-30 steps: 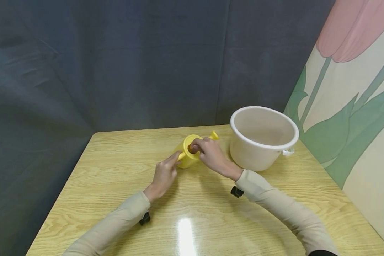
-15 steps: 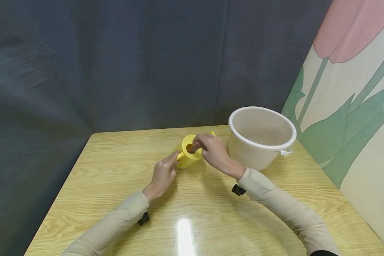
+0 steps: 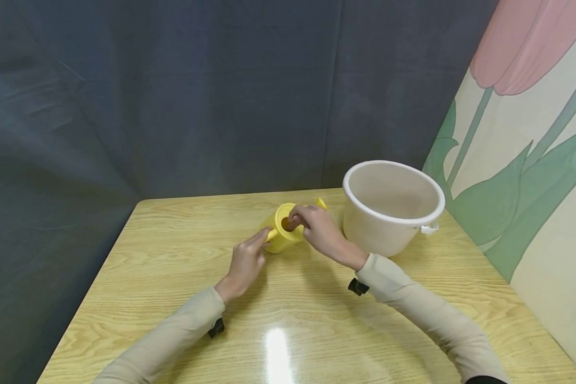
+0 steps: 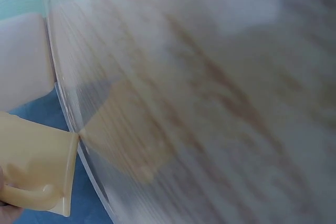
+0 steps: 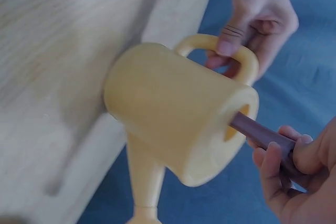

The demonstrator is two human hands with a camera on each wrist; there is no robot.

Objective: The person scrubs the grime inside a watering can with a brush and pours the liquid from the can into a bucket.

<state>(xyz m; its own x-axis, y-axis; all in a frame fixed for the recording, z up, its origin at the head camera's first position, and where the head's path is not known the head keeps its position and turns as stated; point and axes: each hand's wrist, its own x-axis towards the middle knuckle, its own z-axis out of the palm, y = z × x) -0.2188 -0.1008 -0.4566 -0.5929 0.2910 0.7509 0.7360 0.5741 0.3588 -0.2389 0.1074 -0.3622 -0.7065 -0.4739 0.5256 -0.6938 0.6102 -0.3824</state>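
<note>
A yellow watering can [image 3: 279, 234] is on the table, with a round opening in its top. My left hand [image 3: 245, 264] grips its loop handle [image 5: 251, 64], the thumb lying over the loop in the right wrist view. With thumb and fingers my right hand [image 3: 321, 232] pinches a smooth brown stick-like thing [image 5: 262, 132]. The far end of that thing goes into the opening and is hidden inside the can. The spout [image 5: 144, 174] points away from the handle, and my right hand partly covers it in the head view.
Close to the right hand stands a white bucket [image 3: 381, 237] with a wide rim. Wood-grained table [image 3: 197, 224] surrounds the can. A dark curtain [image 3: 235, 96] hangs behind, and a wall with painted tulips [image 3: 499, 213] borders the right side.
My right hand drew back slightly, showing more of the brown thing half a second ago, then dipped back toward the opening. The left hand and the can stay nearly in place.
</note>
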